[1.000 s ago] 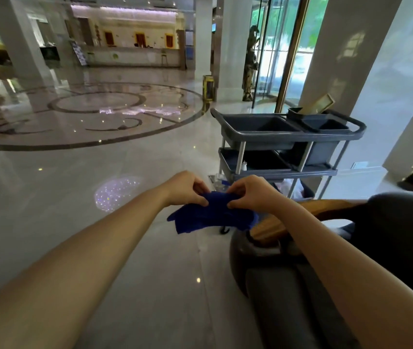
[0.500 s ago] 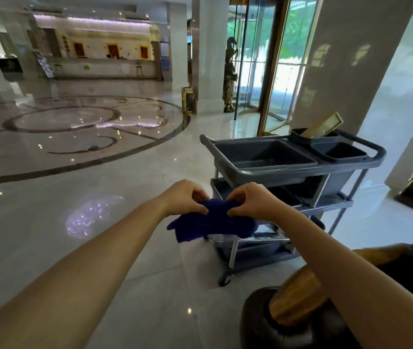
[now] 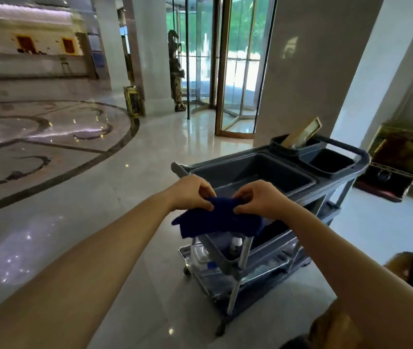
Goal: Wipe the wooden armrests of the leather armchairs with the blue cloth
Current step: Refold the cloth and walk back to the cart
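You stand on a broad polished marble floor (image 3: 69, 222) with a dark curved inlay sweeping across its left half, pale pillars beyond it and a glass revolving door (image 3: 235, 71) straight ahead. In front of you, close by, stands a grey service cart (image 3: 326, 197) with three tiers: a deep open bin on top, two smaller tubs at its far end, one with a flat framed board (image 3: 303, 133) leaning out of it, and bottles and clear packaging on the lower shelves. At the lower right edge you see only a sliver of the armchair: a patch of brown wooden armrest (image 3: 336, 328) and dark leather just beside it, partly hidden behind your right forearm. Both of your bare arms reach forward over the cart's near end. Your left hand (image 3: 190, 192) and right hand (image 3: 261, 197) sit near each other, each with fingers curled and thumb pinching the top edge of the blue cloth (image 3: 215, 222). The cloth hangs bunched between and below the two hands, in the air in front of the cart's upper tier, well apart from the armrest.
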`<state>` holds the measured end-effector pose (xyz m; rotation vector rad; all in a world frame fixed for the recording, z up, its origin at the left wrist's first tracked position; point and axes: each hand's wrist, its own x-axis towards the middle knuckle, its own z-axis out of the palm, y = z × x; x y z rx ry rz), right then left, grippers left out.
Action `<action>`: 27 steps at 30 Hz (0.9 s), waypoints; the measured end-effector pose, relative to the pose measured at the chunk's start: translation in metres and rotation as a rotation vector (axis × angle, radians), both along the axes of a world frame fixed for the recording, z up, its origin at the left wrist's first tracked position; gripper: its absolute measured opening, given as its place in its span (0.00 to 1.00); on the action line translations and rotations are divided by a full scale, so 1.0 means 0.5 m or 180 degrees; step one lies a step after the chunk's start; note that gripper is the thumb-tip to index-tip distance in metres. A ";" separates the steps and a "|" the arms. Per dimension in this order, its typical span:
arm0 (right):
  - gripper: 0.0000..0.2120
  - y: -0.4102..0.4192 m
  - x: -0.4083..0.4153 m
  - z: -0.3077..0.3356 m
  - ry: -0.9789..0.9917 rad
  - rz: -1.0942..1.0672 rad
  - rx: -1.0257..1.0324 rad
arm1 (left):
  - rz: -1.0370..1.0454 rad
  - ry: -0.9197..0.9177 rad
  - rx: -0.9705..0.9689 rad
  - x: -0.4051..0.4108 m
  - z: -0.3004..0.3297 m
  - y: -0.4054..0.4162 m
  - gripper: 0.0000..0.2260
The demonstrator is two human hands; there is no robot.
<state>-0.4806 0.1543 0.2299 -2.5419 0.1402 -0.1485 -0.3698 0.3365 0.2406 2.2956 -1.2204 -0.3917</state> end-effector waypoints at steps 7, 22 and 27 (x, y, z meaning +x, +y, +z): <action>0.11 -0.113 0.197 -0.017 -0.0145 -0.0357 0.0031 | -0.0333 -0.0083 -0.0004 0.242 0.000 -0.150 0.09; 0.12 -0.368 0.494 -0.130 0.0193 -0.1868 0.0271 | -0.1532 0.0371 -0.0002 0.642 -0.138 -0.543 0.10; 0.13 -0.391 0.528 -0.197 0.0310 -0.2517 0.0470 | -0.1999 0.0471 0.0190 0.695 -0.196 -0.635 0.11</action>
